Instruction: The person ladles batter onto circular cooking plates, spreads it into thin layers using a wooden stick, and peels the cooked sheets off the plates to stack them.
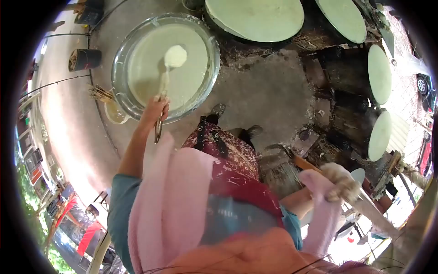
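Observation:
My left hand [157,109] is closed round the handle of a ladle [164,82]. The ladle's bowl, full of pale batter, is over a wide metal basin [119,91] of the same cream-coloured batter [146,55]. On the right, my right hand [341,183] wears a pale, soiled glove, its fingers curled round a long stick-like tool [374,214]. Beside the glove shows a brown wooden piece [303,163]; whether it belongs to that tool I cannot tell. A pink towel [187,182] hangs down my front, and its other end [321,214] lies close to the gloved hand.
Several round pale-topped pans, including a large one [255,18] and smaller ones [379,73], [379,134], curve round on dark, sooty stands. A small tub [116,113] with thin sticks stands beside the basin. A dark bucket [85,60] is farther left on the concrete floor [269,86].

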Demonstrator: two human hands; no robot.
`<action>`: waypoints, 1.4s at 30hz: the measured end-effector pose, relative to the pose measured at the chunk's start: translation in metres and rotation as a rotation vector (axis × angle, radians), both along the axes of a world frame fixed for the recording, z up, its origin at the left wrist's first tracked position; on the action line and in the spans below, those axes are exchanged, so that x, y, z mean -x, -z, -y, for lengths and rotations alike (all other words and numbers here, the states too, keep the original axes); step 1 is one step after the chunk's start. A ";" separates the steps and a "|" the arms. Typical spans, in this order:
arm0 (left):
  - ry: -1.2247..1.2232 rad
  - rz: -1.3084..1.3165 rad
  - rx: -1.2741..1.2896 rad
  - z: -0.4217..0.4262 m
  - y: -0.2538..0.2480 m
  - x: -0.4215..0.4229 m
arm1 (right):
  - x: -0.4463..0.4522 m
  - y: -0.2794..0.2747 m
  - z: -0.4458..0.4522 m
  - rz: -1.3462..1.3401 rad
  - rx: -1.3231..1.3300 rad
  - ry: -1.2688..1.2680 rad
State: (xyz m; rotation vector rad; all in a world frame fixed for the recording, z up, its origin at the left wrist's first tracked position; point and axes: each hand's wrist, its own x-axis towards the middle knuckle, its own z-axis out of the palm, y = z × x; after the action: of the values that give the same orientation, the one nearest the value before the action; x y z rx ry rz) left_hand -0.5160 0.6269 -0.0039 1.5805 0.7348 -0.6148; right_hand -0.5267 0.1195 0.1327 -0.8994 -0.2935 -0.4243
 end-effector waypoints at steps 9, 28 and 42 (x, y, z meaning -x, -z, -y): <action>0.749 0.305 -0.924 -0.023 0.109 -0.058 | 0.000 0.102 -0.117 -1.045 0.326 -0.143; -0.475 -0.090 1.268 0.026 0.155 0.145 | 0.247 0.236 -0.130 -1.214 0.984 -0.591; -0.098 0.591 0.839 0.008 -0.154 0.137 | 0.256 0.152 -0.100 -0.734 0.450 -0.281</action>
State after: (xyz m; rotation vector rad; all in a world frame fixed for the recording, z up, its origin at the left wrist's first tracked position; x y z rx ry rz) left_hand -0.6532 0.6185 0.1505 0.8534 0.0647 -0.2843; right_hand -0.7827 0.2193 -0.0196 -1.3650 0.1728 0.2578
